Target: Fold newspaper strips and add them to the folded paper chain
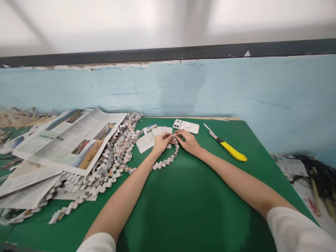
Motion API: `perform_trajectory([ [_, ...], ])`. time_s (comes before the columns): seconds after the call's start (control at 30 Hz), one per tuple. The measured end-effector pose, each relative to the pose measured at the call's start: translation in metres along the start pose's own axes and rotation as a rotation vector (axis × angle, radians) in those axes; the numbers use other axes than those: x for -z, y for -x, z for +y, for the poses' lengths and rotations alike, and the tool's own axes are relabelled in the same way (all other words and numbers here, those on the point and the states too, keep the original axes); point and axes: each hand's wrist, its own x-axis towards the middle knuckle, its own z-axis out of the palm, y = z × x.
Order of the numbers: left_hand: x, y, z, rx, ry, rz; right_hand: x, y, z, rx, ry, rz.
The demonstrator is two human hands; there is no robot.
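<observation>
A zigzag chain of folded newspaper [168, 161] curves down from my fingers onto the green table [194, 210]. My left hand [162, 141] pinches the chain near its upper end, the fingertips pressed together. Opposite it, my right hand [187, 140] has its thumb and forefinger closed on the same end. The exact fold between the fingertips is too small to make out. Behind my left hand lie cut paper pieces [146, 142]. A white phone [193, 127] rests face down just beyond my right hand.
A yellow-handled knife [232, 150] lies to the right. On the left, a long heap of folded paper chain [105, 171] runs beside and under newspaper sheets [65, 140]. The blue wall [118, 87] bounds the table's back. Dark clutter [320, 182] lies beyond the right edge.
</observation>
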Motion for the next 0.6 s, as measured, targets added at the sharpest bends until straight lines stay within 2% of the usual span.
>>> perform_trajectory([
  [0.1,0.0003,-0.0008,-0.001,0.014,-0.004,0.023,0.0035,-0.0027,0.0019,0.014,-0.052,-0.023],
  [0.27,0.0007,-0.0014,-0.0011,0.025,0.001,0.032,0.0067,-0.0055,0.0036,-0.006,-0.038,0.031],
  [0.6,-0.0005,-0.0011,-0.0011,0.006,-0.024,0.012,0.0046,-0.0026,0.0069,-0.125,-0.093,-0.049],
])
